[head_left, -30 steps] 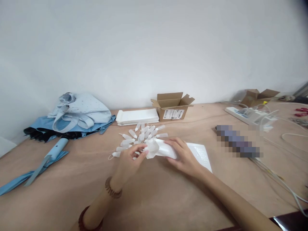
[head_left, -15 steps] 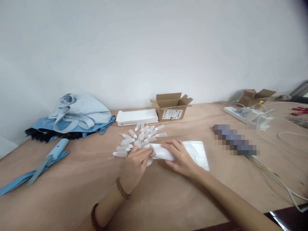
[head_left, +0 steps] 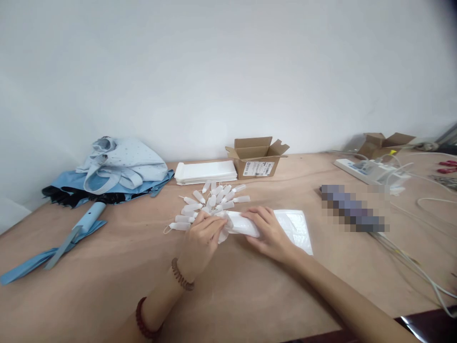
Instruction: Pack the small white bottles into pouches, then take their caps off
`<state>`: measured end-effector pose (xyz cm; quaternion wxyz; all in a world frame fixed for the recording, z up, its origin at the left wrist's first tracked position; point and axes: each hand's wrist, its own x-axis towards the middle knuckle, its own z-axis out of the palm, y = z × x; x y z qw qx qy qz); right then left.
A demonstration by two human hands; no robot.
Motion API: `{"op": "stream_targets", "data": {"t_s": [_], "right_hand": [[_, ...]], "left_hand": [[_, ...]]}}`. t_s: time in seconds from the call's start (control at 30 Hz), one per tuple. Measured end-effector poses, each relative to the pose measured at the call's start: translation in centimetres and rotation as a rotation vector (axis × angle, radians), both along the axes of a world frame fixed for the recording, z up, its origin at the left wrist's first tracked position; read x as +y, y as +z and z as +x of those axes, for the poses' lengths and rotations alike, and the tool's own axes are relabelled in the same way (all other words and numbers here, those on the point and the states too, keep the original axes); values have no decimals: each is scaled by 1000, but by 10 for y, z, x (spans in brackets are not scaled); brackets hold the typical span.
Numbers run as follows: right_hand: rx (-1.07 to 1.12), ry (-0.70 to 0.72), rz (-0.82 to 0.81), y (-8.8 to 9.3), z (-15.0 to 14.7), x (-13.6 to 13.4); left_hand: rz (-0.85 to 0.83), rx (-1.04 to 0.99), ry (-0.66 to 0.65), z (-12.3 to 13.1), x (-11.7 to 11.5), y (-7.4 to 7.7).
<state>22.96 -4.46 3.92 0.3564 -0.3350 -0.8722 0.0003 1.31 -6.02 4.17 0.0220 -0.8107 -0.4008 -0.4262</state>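
A white padded mailer (head_left: 302, 226) lies on the table in front of me, its left end bulging and lifted. My right hand (head_left: 266, 233) is wrapped round the bulging part, thumb below and fingers on top. At the mailer's left end, my left hand (head_left: 203, 236) pinches its edge, where a loose whitish flap hangs down. What makes the bulge is hidden inside. Just beyond my left hand lie several small translucent squeeze bottles (head_left: 216, 195) with white tips and thin loops, spread in a loose heap.
Behind the bottles are a stack of white mailers (head_left: 206, 171) and an open cardboard box (head_left: 257, 164). To the left lie a light-blue bag (head_left: 124, 162) and a blue umbrella (head_left: 89, 216). A power strip (head_left: 371, 174), cables and a blurred-out object (head_left: 352, 209) are on the right.
The view has shifted slightly, so the surroundings sit a little further right. Both hands keep their hold on the mailer; the left fingers have moved only slightly at its end.
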Motion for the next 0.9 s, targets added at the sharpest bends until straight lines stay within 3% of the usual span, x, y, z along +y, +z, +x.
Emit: {"op": "stream_targets", "data": {"t_s": [0.33, 0.53, 0.73, 0.9], "right_hand": [[-23, -19, 2, -7, 3, 3], [-42, -31, 14, -8, 6, 10], [-210, 38, 132, -20, 40, 14], [-111, -91, 133, -35, 61, 11]], "left_hand": [[17, -7, 144, -6, 2, 5], [-7, 53, 228, -14, 11, -2], [29, 74, 304, -21, 7, -10], [44, 47, 309, -10, -8, -17]]}}
